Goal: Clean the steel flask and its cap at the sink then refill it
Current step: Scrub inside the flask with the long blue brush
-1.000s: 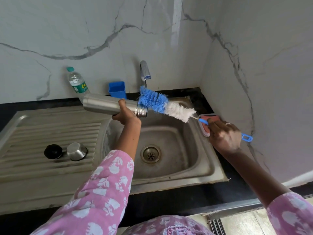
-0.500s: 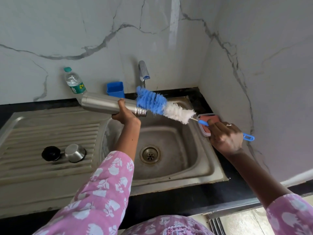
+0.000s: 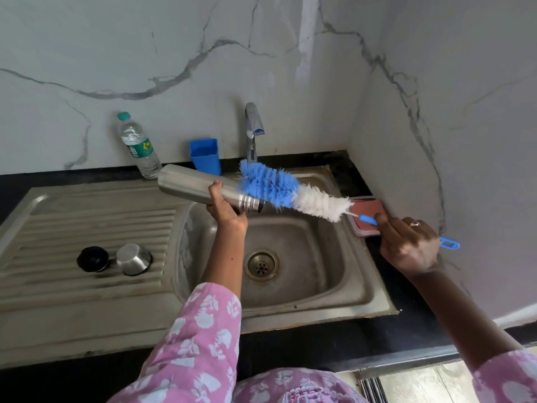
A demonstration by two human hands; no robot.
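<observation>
My left hand (image 3: 225,209) grips the steel flask (image 3: 191,186) and holds it sideways over the sink basin (image 3: 328,274), with its open mouth pointing right. My right hand (image 3: 409,247) holds the blue handle of a bottle brush (image 3: 290,193). The blue and white bristles lie just behind and right of the flask's mouth, outside it. The flask's steel cap (image 3: 133,258) and a black inner stopper (image 3: 93,258) rest on the ribbed drainboard (image 3: 87,222) at the left.
A tap (image 3: 253,123) stands behind the basin with no water running. Beside it are a blue plastic cup (image 3: 205,155) and a clear water bottle (image 3: 138,145). A pink scrub pad in a tray (image 3: 367,218) sits at the basin's right rim, against the marble wall.
The brush has drawn slightly out to the right, so its whole bristle head now shows beside the flask's mouth. The flask stays held sideways over the basin.
</observation>
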